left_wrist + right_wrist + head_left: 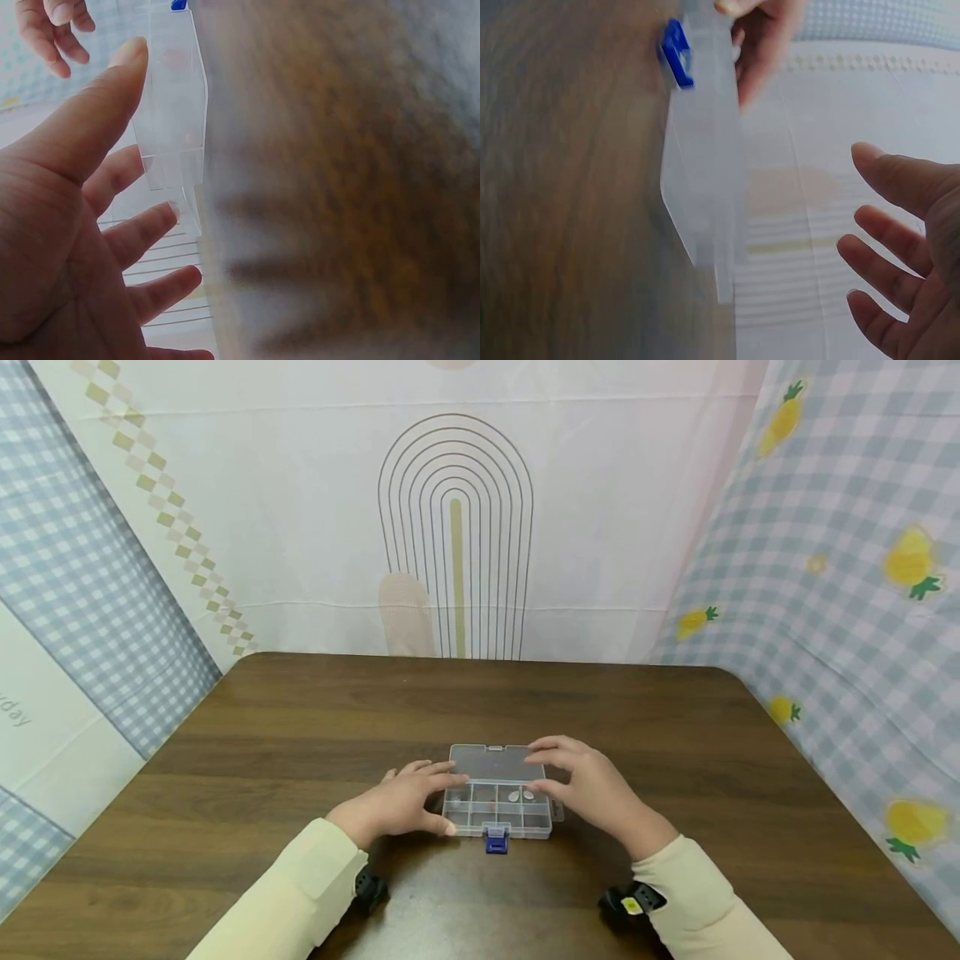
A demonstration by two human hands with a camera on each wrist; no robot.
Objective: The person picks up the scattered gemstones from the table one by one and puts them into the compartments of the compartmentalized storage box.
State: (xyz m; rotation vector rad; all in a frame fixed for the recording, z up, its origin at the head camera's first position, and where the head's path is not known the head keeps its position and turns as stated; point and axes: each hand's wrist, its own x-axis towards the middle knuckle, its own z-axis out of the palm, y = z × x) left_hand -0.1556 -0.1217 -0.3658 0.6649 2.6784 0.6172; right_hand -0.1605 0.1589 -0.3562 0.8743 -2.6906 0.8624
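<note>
A clear plastic compartment box [497, 832] lies on the table with its lid [491, 764] folded back and a blue latch [497, 843] at its front. Two small whitish pieces [513, 796] sit in its back right compartments. At the box's left end, my left hand [401, 797] spreads its fingers over the edge, the thumb by the front corner; the left wrist view shows the fingers nearly straight. Over the right end is my right hand [588, 781], its fingers loosely bent. In the right wrist view that hand [907, 247] stands apart from the box, holding nothing.
The brown wooden table [300, 718] stretches around the box to a back edge against a patterned white cloth [315, 527]. Checked cloth with yellow fruit prints [847, 610] hangs at the right. A dark wrist device [630, 906] sits below each sleeve.
</note>
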